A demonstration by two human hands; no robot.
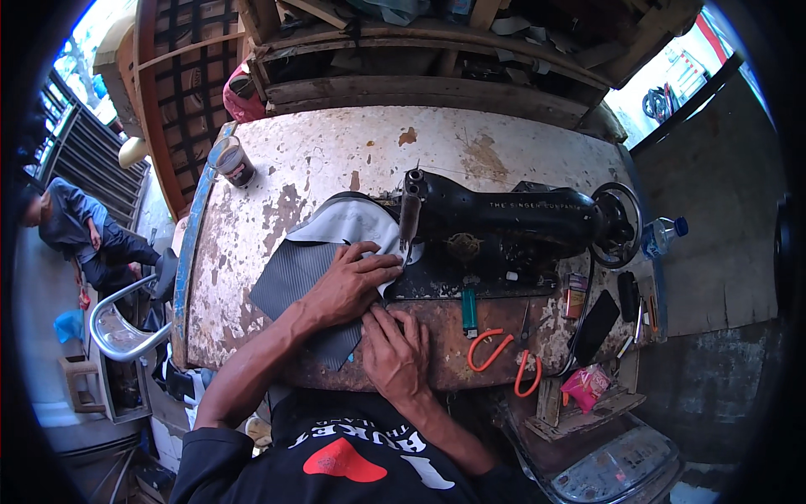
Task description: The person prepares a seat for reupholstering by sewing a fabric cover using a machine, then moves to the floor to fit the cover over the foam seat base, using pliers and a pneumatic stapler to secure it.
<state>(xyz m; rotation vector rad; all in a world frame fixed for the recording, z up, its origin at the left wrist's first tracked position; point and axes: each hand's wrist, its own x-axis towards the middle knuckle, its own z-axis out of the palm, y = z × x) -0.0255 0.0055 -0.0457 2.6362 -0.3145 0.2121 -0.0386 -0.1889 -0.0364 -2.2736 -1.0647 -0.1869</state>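
My left hand [353, 286] rests on a white piece [327, 225] that lies over grey striped fabric [281, 277], its fingers spread beside the needle area of a black sewing machine [512, 217]. Just below it, my right hand [395, 357] lies near the fabric's edge, fingers apart and slightly bent, their tips against the material. Scissors [529, 374] with orange handles lie to the right of my right hand, and a green lighter [468, 312] lies above them.
The worn white table [277, 147] holds a cup [237, 166] at back left and a black phone [596, 328], small items and a bottle [657, 239] at right. A pink packet [585, 386] is below. Wooden shelving [428, 92] stands behind. Another person [75, 223] sits at far left.
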